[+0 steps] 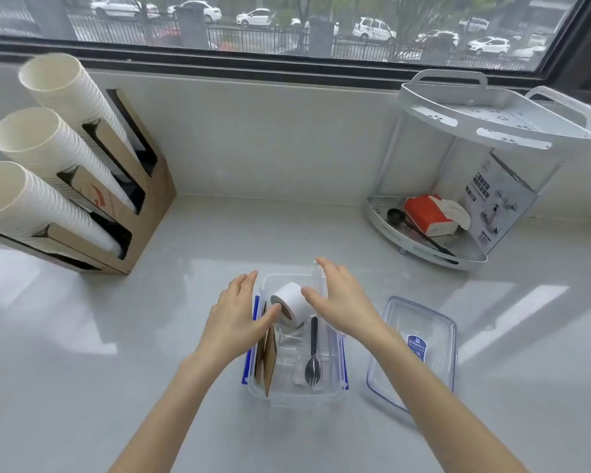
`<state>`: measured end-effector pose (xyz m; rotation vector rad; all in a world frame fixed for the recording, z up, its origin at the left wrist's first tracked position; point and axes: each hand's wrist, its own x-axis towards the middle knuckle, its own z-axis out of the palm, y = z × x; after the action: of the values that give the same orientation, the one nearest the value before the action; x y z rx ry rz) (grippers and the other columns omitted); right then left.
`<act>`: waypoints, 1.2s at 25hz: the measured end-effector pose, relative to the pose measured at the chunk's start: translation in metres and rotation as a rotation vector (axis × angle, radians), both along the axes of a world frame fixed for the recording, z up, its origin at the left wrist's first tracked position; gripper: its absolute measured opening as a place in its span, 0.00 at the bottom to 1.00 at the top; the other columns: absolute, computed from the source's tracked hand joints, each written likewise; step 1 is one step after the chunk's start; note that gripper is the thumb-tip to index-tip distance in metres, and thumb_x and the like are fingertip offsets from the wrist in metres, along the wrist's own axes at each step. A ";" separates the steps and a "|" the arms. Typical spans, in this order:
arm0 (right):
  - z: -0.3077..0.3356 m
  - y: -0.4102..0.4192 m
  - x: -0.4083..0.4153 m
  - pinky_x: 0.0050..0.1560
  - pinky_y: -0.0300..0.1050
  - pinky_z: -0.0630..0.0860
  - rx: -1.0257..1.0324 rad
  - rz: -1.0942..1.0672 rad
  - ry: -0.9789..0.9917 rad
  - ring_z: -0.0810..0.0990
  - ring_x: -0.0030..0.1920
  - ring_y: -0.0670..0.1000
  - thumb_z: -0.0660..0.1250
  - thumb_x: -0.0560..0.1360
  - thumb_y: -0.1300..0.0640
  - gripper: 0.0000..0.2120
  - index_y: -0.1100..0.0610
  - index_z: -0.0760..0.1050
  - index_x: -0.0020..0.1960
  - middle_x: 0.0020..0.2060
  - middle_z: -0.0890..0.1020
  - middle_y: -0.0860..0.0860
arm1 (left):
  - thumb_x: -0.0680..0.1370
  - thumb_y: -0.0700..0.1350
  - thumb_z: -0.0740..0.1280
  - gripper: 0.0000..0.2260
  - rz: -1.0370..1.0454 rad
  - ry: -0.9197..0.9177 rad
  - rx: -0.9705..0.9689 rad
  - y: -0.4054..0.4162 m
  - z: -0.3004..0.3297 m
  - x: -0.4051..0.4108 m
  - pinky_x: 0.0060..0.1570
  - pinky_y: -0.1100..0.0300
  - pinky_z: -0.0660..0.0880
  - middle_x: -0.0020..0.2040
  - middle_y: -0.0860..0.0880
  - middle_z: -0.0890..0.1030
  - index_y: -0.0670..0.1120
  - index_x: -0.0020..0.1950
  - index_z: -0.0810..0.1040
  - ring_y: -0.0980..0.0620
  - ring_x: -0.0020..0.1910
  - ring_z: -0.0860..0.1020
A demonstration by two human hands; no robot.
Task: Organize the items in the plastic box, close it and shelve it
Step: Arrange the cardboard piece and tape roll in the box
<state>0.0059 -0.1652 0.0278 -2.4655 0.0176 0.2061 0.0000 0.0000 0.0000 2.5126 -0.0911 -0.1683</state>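
A clear plastic box [296,396] with blue side clips stands open on the counter, low in the middle. Inside lie a white tape roll [292,298] at the far end, a black fork [313,353] and brown cardboard pieces [267,360] leaning on the left wall. My left hand [236,315] hovers at the box's left side, its thumb touching the roll. Over the box's right wall is my right hand [342,298], fingers spread, thumb close to the roll. The clear lid [423,322] with a blue label lies on the counter to the right of the box.
A white two-tier corner shelf [498,117] stands at the back right; its lower tier holds an orange tissue pack [427,213], a black scoop and a printed box. A wooden holder with three stacks of paper cups [48,158] stands at the left. A window runs behind.
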 end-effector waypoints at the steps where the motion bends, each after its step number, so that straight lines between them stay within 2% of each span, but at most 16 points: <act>1: -0.005 0.003 -0.001 0.67 0.51 0.66 0.020 0.004 0.025 0.67 0.68 0.55 0.60 0.76 0.50 0.28 0.55 0.57 0.73 0.69 0.68 0.55 | 0.75 0.56 0.59 0.31 0.018 0.023 0.003 0.001 -0.003 -0.003 0.69 0.51 0.61 0.75 0.47 0.58 0.47 0.73 0.52 0.48 0.72 0.59; 5: -0.020 0.016 -0.011 0.62 0.53 0.73 0.119 0.030 0.169 0.75 0.61 0.53 0.61 0.74 0.47 0.24 0.53 0.65 0.68 0.60 0.78 0.53 | 0.76 0.55 0.59 0.30 0.046 0.104 0.012 0.007 -0.022 -0.013 0.68 0.52 0.62 0.74 0.47 0.59 0.47 0.73 0.53 0.48 0.72 0.60; 9: -0.027 0.029 -0.019 0.57 0.43 0.70 0.137 0.077 0.272 0.75 0.60 0.51 0.64 0.73 0.46 0.26 0.53 0.65 0.68 0.57 0.79 0.51 | 0.76 0.54 0.60 0.30 0.041 0.170 0.038 0.009 -0.037 -0.019 0.66 0.52 0.64 0.73 0.47 0.61 0.47 0.73 0.52 0.47 0.71 0.62; 11: -0.032 0.034 -0.024 0.55 0.41 0.71 0.150 0.084 0.313 0.77 0.58 0.51 0.65 0.73 0.48 0.26 0.54 0.65 0.69 0.51 0.80 0.51 | 0.75 0.53 0.61 0.30 0.029 0.191 0.047 0.009 -0.042 -0.020 0.64 0.52 0.65 0.72 0.46 0.63 0.48 0.73 0.52 0.46 0.69 0.64; 14: -0.034 0.039 -0.027 0.56 0.49 0.79 0.247 0.052 0.357 0.82 0.51 0.54 0.62 0.73 0.56 0.23 0.56 0.67 0.67 0.40 0.79 0.48 | 0.75 0.50 0.62 0.28 0.030 0.213 0.041 0.008 -0.048 -0.021 0.61 0.52 0.69 0.68 0.46 0.67 0.49 0.72 0.56 0.46 0.65 0.68; 17: -0.034 0.038 -0.027 0.53 0.47 0.81 0.252 0.053 0.369 0.81 0.40 0.52 0.59 0.72 0.61 0.22 0.57 0.68 0.66 0.40 0.79 0.50 | 0.73 0.46 0.60 0.24 0.046 0.206 0.006 0.007 -0.054 -0.022 0.56 0.51 0.72 0.64 0.48 0.73 0.51 0.69 0.61 0.46 0.61 0.73; 19: -0.033 0.036 -0.028 0.51 0.46 0.81 0.250 0.049 0.369 0.80 0.37 0.52 0.57 0.72 0.62 0.21 0.58 0.71 0.64 0.41 0.79 0.53 | 0.72 0.44 0.59 0.22 0.056 0.194 -0.030 0.005 -0.055 -0.022 0.53 0.51 0.74 0.60 0.49 0.76 0.51 0.67 0.63 0.46 0.57 0.75; 21: -0.032 0.036 -0.030 0.46 0.43 0.80 0.247 0.036 0.345 0.79 0.38 0.53 0.56 0.71 0.64 0.20 0.60 0.74 0.61 0.41 0.80 0.55 | 0.72 0.42 0.58 0.19 0.054 0.167 -0.031 0.002 -0.055 -0.022 0.48 0.50 0.75 0.53 0.47 0.79 0.48 0.63 0.66 0.44 0.50 0.76; 23: -0.031 0.035 -0.030 0.39 0.38 0.77 0.182 0.034 0.272 0.79 0.42 0.54 0.55 0.71 0.65 0.18 0.63 0.78 0.55 0.42 0.82 0.59 | 0.72 0.40 0.56 0.17 0.044 0.144 -0.008 -0.001 -0.054 -0.022 0.42 0.51 0.73 0.43 0.45 0.77 0.45 0.61 0.67 0.42 0.43 0.74; 24: -0.030 0.034 -0.029 0.39 0.39 0.76 0.150 0.027 0.234 0.79 0.46 0.56 0.55 0.71 0.66 0.17 0.64 0.78 0.54 0.43 0.83 0.61 | 0.73 0.40 0.55 0.16 0.046 0.138 -0.002 -0.002 -0.053 -0.022 0.40 0.51 0.71 0.41 0.45 0.76 0.44 0.61 0.66 0.40 0.42 0.74; 26: -0.031 0.030 -0.028 0.52 0.45 0.77 0.133 -0.003 0.185 0.78 0.55 0.58 0.55 0.71 0.66 0.17 0.64 0.78 0.55 0.51 0.83 0.61 | 0.74 0.40 0.53 0.15 0.065 0.122 -0.029 -0.004 -0.052 -0.023 0.40 0.50 0.72 0.41 0.42 0.78 0.44 0.61 0.66 0.38 0.43 0.76; 27: -0.031 0.028 -0.027 0.56 0.45 0.76 0.137 -0.019 0.173 0.78 0.57 0.56 0.56 0.72 0.65 0.18 0.63 0.77 0.57 0.54 0.82 0.59 | 0.75 0.41 0.52 0.15 0.079 0.111 -0.056 -0.005 -0.050 -0.023 0.41 0.49 0.74 0.41 0.41 0.79 0.44 0.60 0.67 0.37 0.43 0.76; 30: -0.032 0.023 -0.025 0.54 0.37 0.71 0.166 -0.058 0.144 0.77 0.57 0.52 0.57 0.74 0.63 0.19 0.57 0.75 0.62 0.58 0.80 0.54 | 0.76 0.41 0.51 0.13 0.136 0.082 -0.127 -0.007 -0.040 -0.023 0.41 0.48 0.77 0.39 0.40 0.79 0.44 0.58 0.69 0.37 0.40 0.77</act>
<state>-0.0193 -0.1423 -0.0039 -2.2777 0.1286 0.3450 -0.0234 -0.0069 -0.0402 2.3725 0.0991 -0.2031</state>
